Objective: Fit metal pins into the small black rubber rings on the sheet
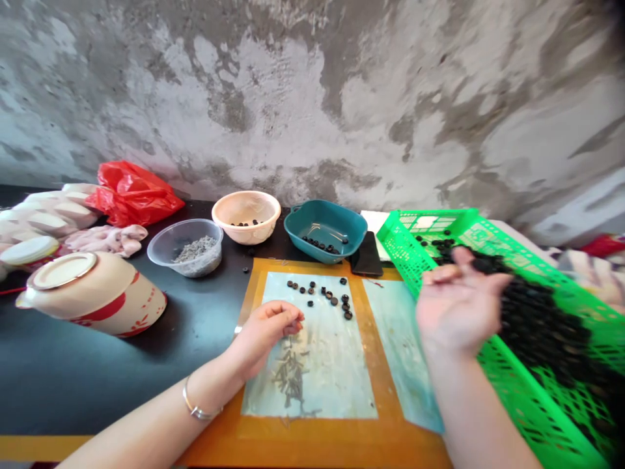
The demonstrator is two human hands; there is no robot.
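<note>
My left hand (266, 335) hangs with its fingers drawn together over a pale blue sheet (312, 384), which lies on an orange board (312, 443). Small dark ring-shaped beads (322, 296) are scattered on the sheet beyond the fingertips, and grey slivers (290, 374) lie below them. My right hand (459, 306) is palm up and loosely cupped, with nothing visible in it. It sits at the edge of a green plastic basket (527, 404), which holds a heap of dark beads (541, 326).
On the black table (195, 332) stand a peach bowl (247, 217) and a teal dish (325, 229), both holding dark beads. Nearby are a clear tub of grey bits (184, 247), a black phone (366, 254), a tipped ceramic pot (92, 293) and a red bag (131, 194).
</note>
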